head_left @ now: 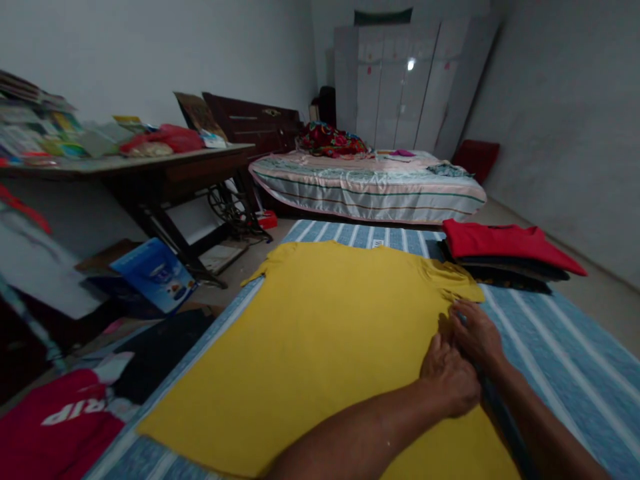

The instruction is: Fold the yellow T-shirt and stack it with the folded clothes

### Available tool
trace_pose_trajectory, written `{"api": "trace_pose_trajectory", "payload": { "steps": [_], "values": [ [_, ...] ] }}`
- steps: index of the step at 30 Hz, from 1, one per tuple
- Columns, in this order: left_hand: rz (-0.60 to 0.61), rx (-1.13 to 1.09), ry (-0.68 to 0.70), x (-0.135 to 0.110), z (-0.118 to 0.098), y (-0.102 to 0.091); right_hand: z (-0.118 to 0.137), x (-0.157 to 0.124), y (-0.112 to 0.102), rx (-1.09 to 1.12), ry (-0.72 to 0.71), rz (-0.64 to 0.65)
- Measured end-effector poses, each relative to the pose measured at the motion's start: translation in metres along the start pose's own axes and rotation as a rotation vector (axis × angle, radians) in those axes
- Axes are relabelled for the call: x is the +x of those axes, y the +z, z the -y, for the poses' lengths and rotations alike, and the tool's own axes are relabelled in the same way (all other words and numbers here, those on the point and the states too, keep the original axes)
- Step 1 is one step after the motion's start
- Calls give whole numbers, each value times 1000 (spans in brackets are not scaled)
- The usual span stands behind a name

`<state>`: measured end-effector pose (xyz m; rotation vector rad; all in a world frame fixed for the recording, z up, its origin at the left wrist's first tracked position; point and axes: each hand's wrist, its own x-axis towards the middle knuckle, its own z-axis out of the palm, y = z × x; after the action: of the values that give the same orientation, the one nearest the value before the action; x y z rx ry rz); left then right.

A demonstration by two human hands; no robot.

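Note:
A yellow T-shirt (310,340) lies spread out on a blue and white striped bed sheet (555,353), its neck end pointing away from me. My left hand (450,377) reaches across the shirt to its right side edge, with the fingers curled closed on the fabric there. Just beyond it, my right hand (477,333) pinches the same edge a little below the right sleeve. The two hands are close together and partly overlap in view. The fingertips of both are partly hidden. The left sleeve lies flat at the far left corner.
A folded stack topped by a red garment (505,241) sits at the right. On the floor at left are a red garment (65,420) and a blue box (155,273). A cluttered sewing table (190,159) stands behind them. Another bed (370,190) is further back, before a wardrobe (390,93).

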<state>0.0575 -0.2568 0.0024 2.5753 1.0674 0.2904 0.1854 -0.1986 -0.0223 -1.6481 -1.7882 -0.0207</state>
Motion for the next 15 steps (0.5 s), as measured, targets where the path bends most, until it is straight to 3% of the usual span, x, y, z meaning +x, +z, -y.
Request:
{"api": "trace_pose_trajectory", "payload": {
  "steps": [3,6,9,15],
  "values": [
    [58,2,79,-15,-11,5,31,-18,-11,230,35,105],
    [184,1,80,-32,-21,12,43,-31,-16,381,104,282],
    [173,73,170,-43,-32,20,34,-37,-14,315,86,345],
    [58,70,204,-59,-54,28,23,-39,-19,51,-131,289]
  ]
}}
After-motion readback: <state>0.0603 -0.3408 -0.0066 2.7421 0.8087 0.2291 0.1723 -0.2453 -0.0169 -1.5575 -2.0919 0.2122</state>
